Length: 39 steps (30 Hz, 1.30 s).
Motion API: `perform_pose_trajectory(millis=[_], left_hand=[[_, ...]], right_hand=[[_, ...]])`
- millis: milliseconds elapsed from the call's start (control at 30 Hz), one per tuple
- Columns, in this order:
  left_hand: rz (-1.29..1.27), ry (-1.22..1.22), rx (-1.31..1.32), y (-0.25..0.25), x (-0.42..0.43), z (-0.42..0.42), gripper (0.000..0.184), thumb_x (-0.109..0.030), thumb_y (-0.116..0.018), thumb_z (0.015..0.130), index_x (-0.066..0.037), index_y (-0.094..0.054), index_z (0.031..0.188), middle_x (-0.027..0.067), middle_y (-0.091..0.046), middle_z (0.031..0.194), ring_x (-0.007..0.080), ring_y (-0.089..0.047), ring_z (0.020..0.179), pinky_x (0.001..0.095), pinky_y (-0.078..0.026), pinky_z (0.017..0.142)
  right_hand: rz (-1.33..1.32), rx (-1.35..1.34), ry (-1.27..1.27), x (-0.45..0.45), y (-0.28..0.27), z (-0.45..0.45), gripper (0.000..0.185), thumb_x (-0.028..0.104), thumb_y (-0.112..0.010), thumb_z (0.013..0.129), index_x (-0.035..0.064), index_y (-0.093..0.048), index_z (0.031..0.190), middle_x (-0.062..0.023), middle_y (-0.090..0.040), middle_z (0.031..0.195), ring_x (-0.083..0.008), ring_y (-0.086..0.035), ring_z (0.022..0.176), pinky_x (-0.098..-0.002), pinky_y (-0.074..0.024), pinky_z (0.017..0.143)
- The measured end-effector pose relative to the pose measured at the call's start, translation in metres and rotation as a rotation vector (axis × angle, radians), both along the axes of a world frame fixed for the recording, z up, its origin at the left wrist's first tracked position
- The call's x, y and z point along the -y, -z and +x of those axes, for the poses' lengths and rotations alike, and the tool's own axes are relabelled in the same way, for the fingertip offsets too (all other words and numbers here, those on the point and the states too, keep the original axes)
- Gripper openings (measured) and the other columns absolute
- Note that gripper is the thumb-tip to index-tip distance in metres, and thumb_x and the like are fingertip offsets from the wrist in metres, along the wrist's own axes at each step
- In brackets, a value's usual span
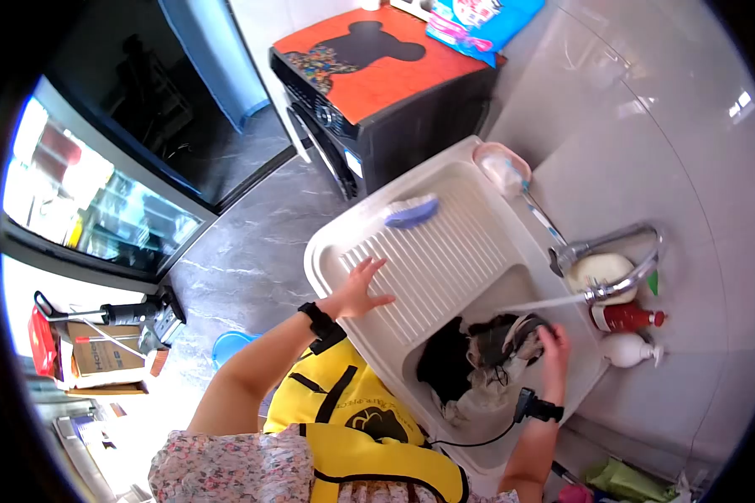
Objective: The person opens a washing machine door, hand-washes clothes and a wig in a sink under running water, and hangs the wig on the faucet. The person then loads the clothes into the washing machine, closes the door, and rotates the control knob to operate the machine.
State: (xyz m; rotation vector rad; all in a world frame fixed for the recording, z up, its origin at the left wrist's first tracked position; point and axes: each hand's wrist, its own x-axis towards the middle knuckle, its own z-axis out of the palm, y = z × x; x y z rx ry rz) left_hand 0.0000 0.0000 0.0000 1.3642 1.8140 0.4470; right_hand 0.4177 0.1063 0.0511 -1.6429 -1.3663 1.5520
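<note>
My left hand (361, 291) hovers over the near left rim of the white sink (327, 243), beside its ribbed washboard (445, 260). Its fingers are spread and hold nothing. In the basin, my right hand (554, 356) has its fingers closed on the end of a grey shoe (520, 337), which seems to have laces. Water runs from the chrome faucet (642, 277) toward that shoe. A black item (445, 362) and pale wet pieces (482, 394) lie beside it; their kind is unclear.
A blue-and-white scrub brush (413, 213) rests on the washboard. Along the wall stand a red bottle (621, 318), a white pump bottle (629, 350) and a pink dish (502, 168). Beyond the sink is a black washing machine (419, 126) with an orange cover.
</note>
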Motion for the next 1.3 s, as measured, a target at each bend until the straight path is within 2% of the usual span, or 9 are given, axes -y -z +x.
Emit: perform_pose_trajectory(millis=[100, 233, 500, 667, 767, 867, 967, 1167, 1300], left_hand=[[0.228, -0.180, 0.006, -0.010, 0.012, -0.063, 0.054, -0.037, -0.069, 0.079, -0.005, -0.055, 0.120, 0.0196, -0.055, 0.121, 0.0318, -0.051, 0.114, 0.0376, -0.039, 0.097], [0.216, -0.307, 0.032, 0.012, -0.020, -0.170, 0.041, -0.034, -0.068, 0.080, -0.005, -0.063, 0.108, 0.0163, -0.063, 0.109, 0.0299, -0.059, 0.103, 0.0376, -0.044, 0.090], [-0.006, -0.229, -0.099, 0.102, -0.132, -0.312, 0.037, -0.028, -0.062, 0.082, -0.007, -0.061, 0.112, 0.0166, -0.061, 0.111, 0.0319, -0.056, 0.107, 0.0368, -0.044, 0.091], [0.044, 0.243, -0.518, 0.150, -0.188, -0.333, 0.067, -0.022, -0.063, 0.078, -0.016, -0.034, 0.139, 0.0020, -0.024, 0.147, 0.0279, -0.034, 0.129, 0.0490, -0.038, 0.095], [-0.109, 0.316, -0.557, 0.135, -0.204, -0.336, 0.070, -0.025, -0.062, 0.079, -0.014, -0.030, 0.140, 0.0048, -0.023, 0.147, 0.0286, -0.037, 0.126, 0.0503, -0.036, 0.098], [0.055, 0.278, -0.667, 0.165, -0.197, -0.343, 0.053, -0.027, -0.064, 0.075, -0.010, -0.048, 0.123, 0.0043, -0.040, 0.132, 0.0263, -0.042, 0.118, 0.0465, -0.041, 0.089], [0.179, 0.154, -0.625, 0.166, -0.165, -0.356, 0.037, -0.026, -0.066, 0.071, -0.009, -0.058, 0.103, 0.0048, -0.048, 0.118, 0.0263, -0.043, 0.113, 0.0447, -0.042, 0.083], [0.463, -0.094, -0.561, 0.163, -0.051, -0.431, 0.034, -0.015, -0.065, 0.065, -0.008, -0.058, 0.097, 0.0083, -0.052, 0.113, 0.0314, -0.045, 0.110, 0.0428, -0.041, 0.089], [0.617, -0.293, -0.436, 0.171, -0.012, -0.491, 0.028, -0.006, -0.063, 0.063, -0.006, -0.056, 0.090, 0.0102, -0.054, 0.106, 0.0346, -0.045, 0.106, 0.0437, -0.040, 0.090]], right_hand=[[0.706, 0.954, -0.317, 0.046, 0.057, -0.024, 0.047, 0.029, -0.070, 0.076, 0.0037, -0.056, 0.113, -0.0184, -0.054, 0.112, -0.0348, -0.050, 0.104, -0.0413, -0.0407, 0.090], [0.414, 0.340, -0.300, 0.077, 0.091, -0.081, 0.056, 0.029, -0.070, 0.076, 0.0055, -0.051, 0.123, -0.0210, -0.047, 0.127, -0.0375, -0.044, 0.117, -0.0435, -0.0332, 0.100], [0.199, 0.840, -0.408, 0.124, 0.117, -0.236, 0.081, 0.053, -0.061, 0.079, -0.0008, -0.037, 0.135, -0.0365, -0.023, 0.139, -0.0466, -0.030, 0.128, -0.0469, -0.0351, 0.099], [0.054, 0.844, -0.325, 0.111, 0.090, -0.258, 0.075, 0.047, -0.067, 0.075, -0.0050, -0.047, 0.126, -0.0415, -0.025, 0.134, -0.0439, -0.036, 0.125, -0.0374, -0.0419, 0.095], [0.071, 0.834, -0.278, 0.117, 0.103, -0.248, 0.072, 0.048, -0.068, 0.072, 0.0039, -0.049, 0.126, -0.0419, -0.024, 0.134, -0.0469, -0.041, 0.119, -0.0402, -0.0441, 0.091], [0.077, 0.830, -0.242, 0.117, 0.106, -0.248, 0.068, 0.045, -0.069, 0.070, 0.0027, -0.051, 0.120, -0.0430, -0.027, 0.131, -0.0483, -0.045, 0.114, -0.0402, -0.0445, 0.089], [-0.052, 0.886, -0.267, 0.104, 0.093, -0.262, 0.067, 0.037, -0.073, 0.070, -0.0017, -0.052, 0.120, -0.0417, -0.032, 0.130, -0.0394, -0.030, 0.131, -0.0350, -0.0391, 0.097], [-0.268, 0.949, -0.217, 0.084, 0.090, -0.262, 0.049, 0.033, -0.075, 0.068, -0.0010, -0.062, 0.101, -0.0327, -0.048, 0.121, -0.0410, -0.054, 0.109, -0.0337, -0.0454, 0.086], [0.180, 1.004, -0.689, 0.090, 0.140, -0.177, 0.039, 0.030, -0.072, 0.072, 0.0030, -0.065, 0.098, -0.0276, -0.057, 0.109, -0.0396, -0.056, 0.108, -0.0305, -0.0451, 0.088]])
